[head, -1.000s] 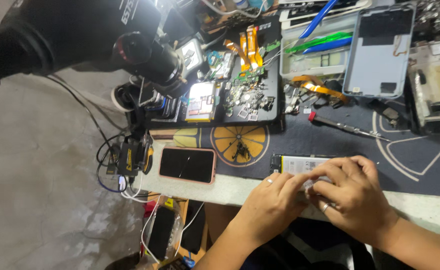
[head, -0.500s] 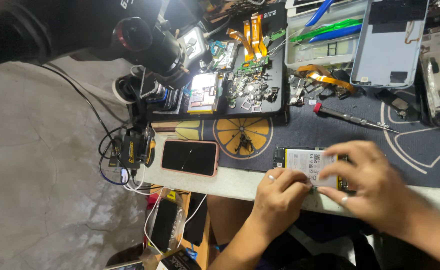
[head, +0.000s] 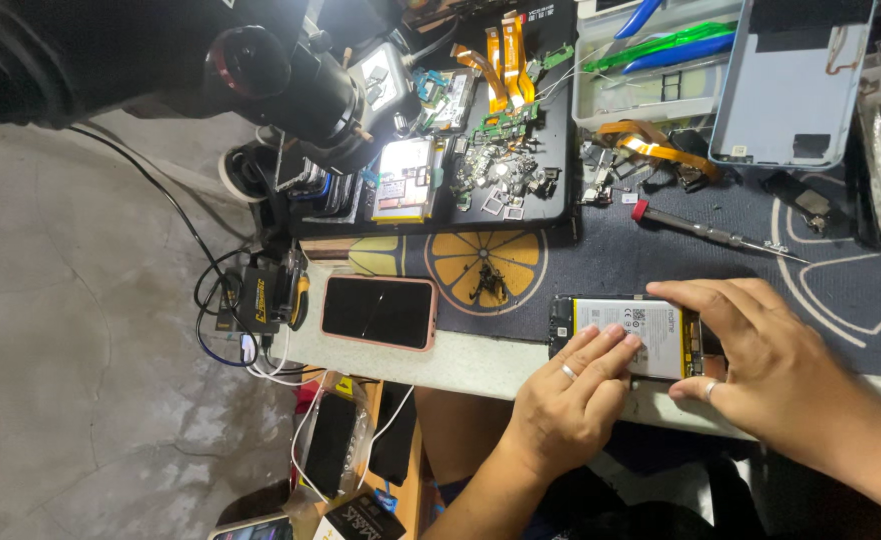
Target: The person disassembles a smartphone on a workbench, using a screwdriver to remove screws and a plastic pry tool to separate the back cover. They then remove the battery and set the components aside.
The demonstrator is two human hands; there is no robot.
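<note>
An opened phone with its back off and a white battery showing lies at the near edge of the dark work mat. My left hand, a ring on one finger, presses its fingertips on the battery's near side. My right hand, also ringed, spans the phone's right end, index finger along the far edge and thumb at the near edge. Both hands hold the phone flat on the bench.
A pink-cased phone lies screen up to the left. Behind are a black tray of small boards and orange flex cables, a screwdriver, a pale blue back cover and a microscope head. Cables hang at the bench's left end.
My hands, bunched together over the phone a second ago, have spread apart, uncovering the battery. The view has drifted slightly; the phone itself stays in place.
</note>
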